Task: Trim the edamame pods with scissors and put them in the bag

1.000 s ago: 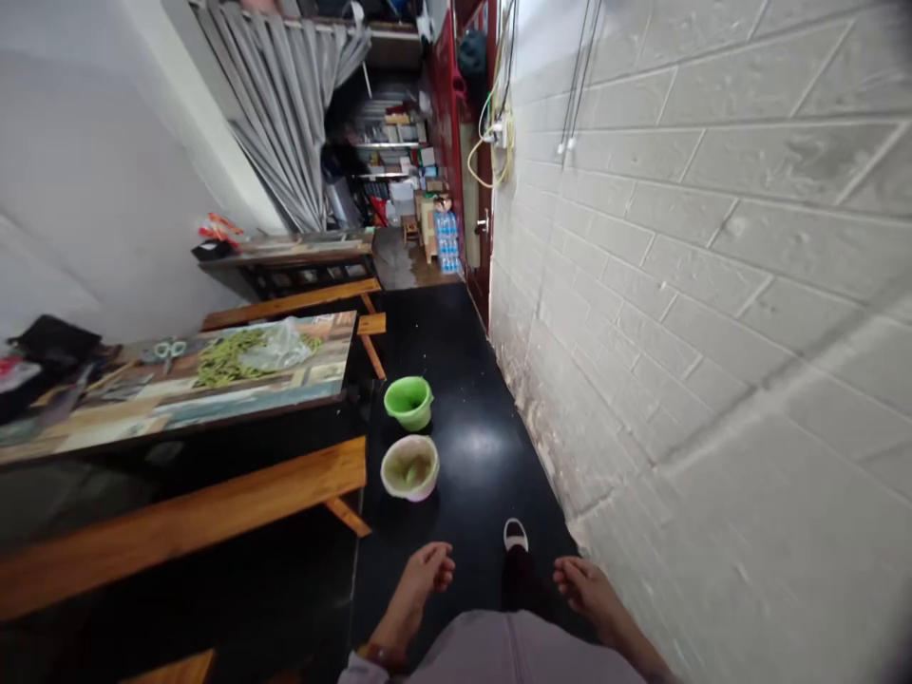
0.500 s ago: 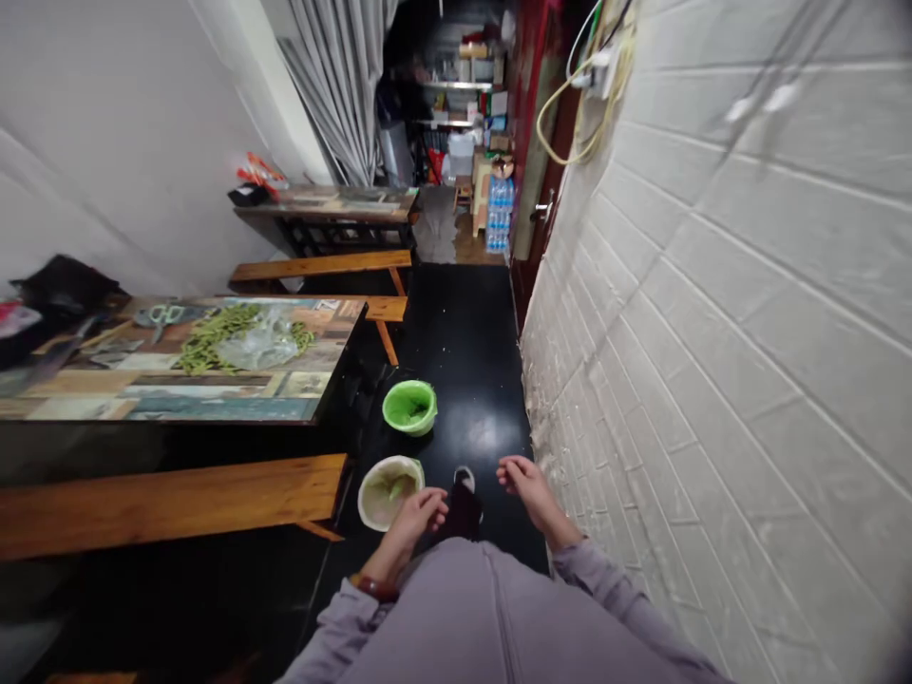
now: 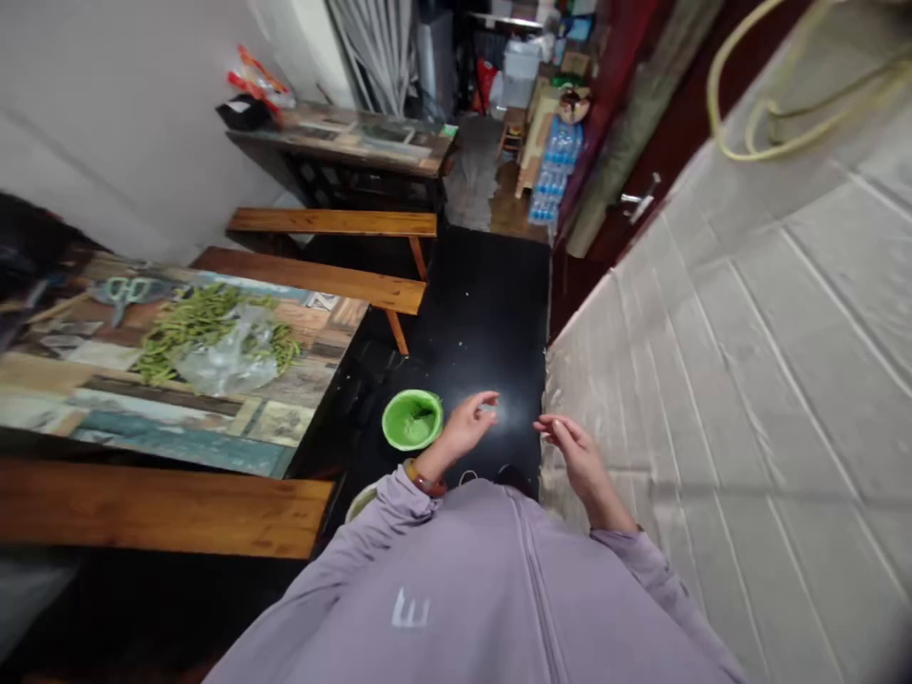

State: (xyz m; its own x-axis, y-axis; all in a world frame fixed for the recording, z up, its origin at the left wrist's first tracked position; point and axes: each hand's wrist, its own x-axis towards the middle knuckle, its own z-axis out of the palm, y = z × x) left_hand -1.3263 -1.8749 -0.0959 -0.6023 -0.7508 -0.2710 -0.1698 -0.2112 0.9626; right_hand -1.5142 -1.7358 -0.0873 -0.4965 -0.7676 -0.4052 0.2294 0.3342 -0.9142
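My left hand (image 3: 470, 425) hangs in front of me, thumb and fingers curved apart with nothing between them. Bracelets circle that wrist. To its left, on the dark floor, stands a green bin (image 3: 411, 421) with a liner and some dark bits inside. A paler bin (image 3: 361, 501) is mostly hidden behind my left sleeve. My right hand (image 3: 574, 451) is held out near the brick wall, fingers loosely stretched and holding nothing. On the table at left lie a heap of green beans (image 3: 192, 323), a clear plastic bag (image 3: 232, 356) and scissors (image 3: 124, 293).
A patchwork-topped table (image 3: 192, 427) and a wooden bench (image 3: 163, 508) flank my left. More benches (image 3: 334, 223) and a second table (image 3: 342, 133) stand beyond. The white brick wall (image 3: 748, 380) runs along my right. Packs of water bottles (image 3: 556, 171) sit ahead by the red door (image 3: 613, 218).
I have moved forward along the aisle, so the tables and door appear nearer. Both hands have risen in view, and the pale bin has slipped mostly behind my left sleeve.
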